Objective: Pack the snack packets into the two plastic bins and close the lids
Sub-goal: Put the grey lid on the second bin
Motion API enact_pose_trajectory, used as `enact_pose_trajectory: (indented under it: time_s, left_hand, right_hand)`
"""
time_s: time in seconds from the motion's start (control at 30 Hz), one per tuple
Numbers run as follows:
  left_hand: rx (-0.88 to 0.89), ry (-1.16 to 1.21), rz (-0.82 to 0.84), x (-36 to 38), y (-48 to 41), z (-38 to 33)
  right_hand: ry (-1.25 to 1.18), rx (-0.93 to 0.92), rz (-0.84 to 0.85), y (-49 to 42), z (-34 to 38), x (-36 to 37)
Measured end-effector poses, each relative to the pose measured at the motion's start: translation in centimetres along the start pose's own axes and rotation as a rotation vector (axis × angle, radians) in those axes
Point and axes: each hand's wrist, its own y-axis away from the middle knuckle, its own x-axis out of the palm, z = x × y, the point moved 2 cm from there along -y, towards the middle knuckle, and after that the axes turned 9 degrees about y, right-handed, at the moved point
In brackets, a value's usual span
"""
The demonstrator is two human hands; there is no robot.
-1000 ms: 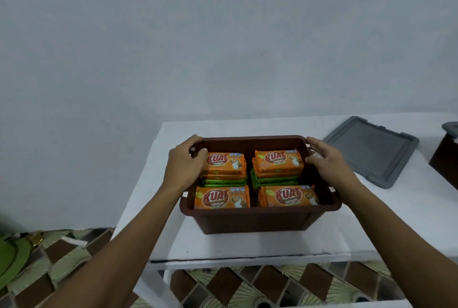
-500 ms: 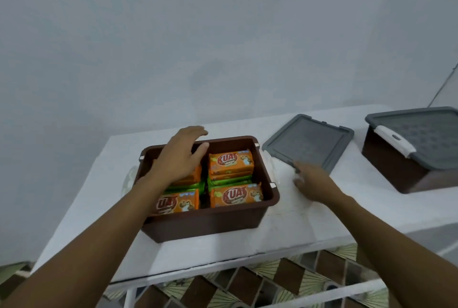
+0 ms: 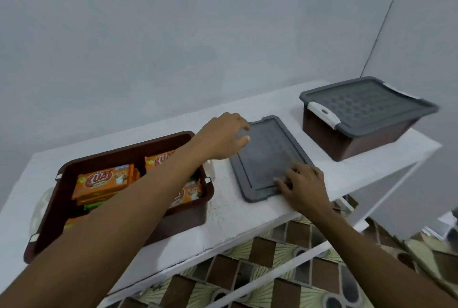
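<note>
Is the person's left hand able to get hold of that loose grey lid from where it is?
Probably yes. The left hand already hovers at the far corner of the loose grey lid, which lies flat on the white table with nothing between them.

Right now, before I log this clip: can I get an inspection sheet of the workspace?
Surface: white table, worn paint near its front edge.
Job's things: open brown bin at left, filled with orange packets over green ones; loose grey lid flat on the table beside it; second bin at right with its lid on.
Clutter: nothing seen.
Hands: left hand over the loose lid's far corner; right hand on its near corner; neither has lifted it.
Cables: a thin dark line runs down the wall; cannot tell what it is.
Surroundings: plain grey wall; patterned tiled floor.
</note>
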Motion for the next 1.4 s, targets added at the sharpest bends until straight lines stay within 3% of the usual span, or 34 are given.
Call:
enact_pose_trajectory:
  time_s: [0.07, 0.17, 0.23, 0.3, 0.47, 0.6, 0.87, 0.97, 1.1, 1.23, 1.4]
  left_hand:
    - [-0.01, -0.056, 0.093, 1.4, -1.6, -0.4]
    - [-0.071, -0.14, 0.282, 4.0, -4.1, -0.9]
    - [-0.149, -0.173, 0.369, 5.8, -5.7, -0.7]
    - [-0.233, -0.184, 0.388, 7.4, -7.0, -0.2]
    - [-0.445, -0.041, 0.367, 10.1, -7.8, 1.6]
    - [-0.445, 0.119, 0.317, 7.6, -8.2, 1.9]
    - [-0.221, 0.132, -0.231, -4.2, -4.0, 2.8]
    - [-0.291, 0.251, -0.351, -8.2, 1.1, 5.0]
    - [-0.433, 0.304, -0.478, -11.1, 9.0, 8.4]
    - [-0.573, 0.383, -0.717, -11.1, 17.7, 12.0]
    - [-0.789, 0.365, -0.741, -9.2, 24.6, 15.3]
  right_hand:
    - [-0.003, 0.118, -0.035, 1.4, -1.1, -0.2]
    - [-0.128, 0.487, -0.106, 3.9, -2.4, -0.8]
    - [-0.389, 0.781, -0.116, 5.9, -3.3, -0.4]
    - [-0.804, 0.971, -0.103, 7.7, -3.4, 0.3]
    - [-1.305, 1.072, -0.121, 9.1, -2.6, 0.9]
    - [-1.38, 0.997, -0.101, 8.3, -2.1, -0.7]
    - [-1.397, 0.799, -0.187, 2.9, 1.4, -5.8]
    - [-1.351, 0.61, -0.166, 0.2, 4.2, -7.9]
    - [-1.341, 0.464, 0.034, -2.3, 9.0, -9.2]
    - [-1.282, 0.346, 0.233, -4.2, 15.3, -9.8]
    - [-0.997, 0.183, 0.416, -5.5, 20.6, -9.6]
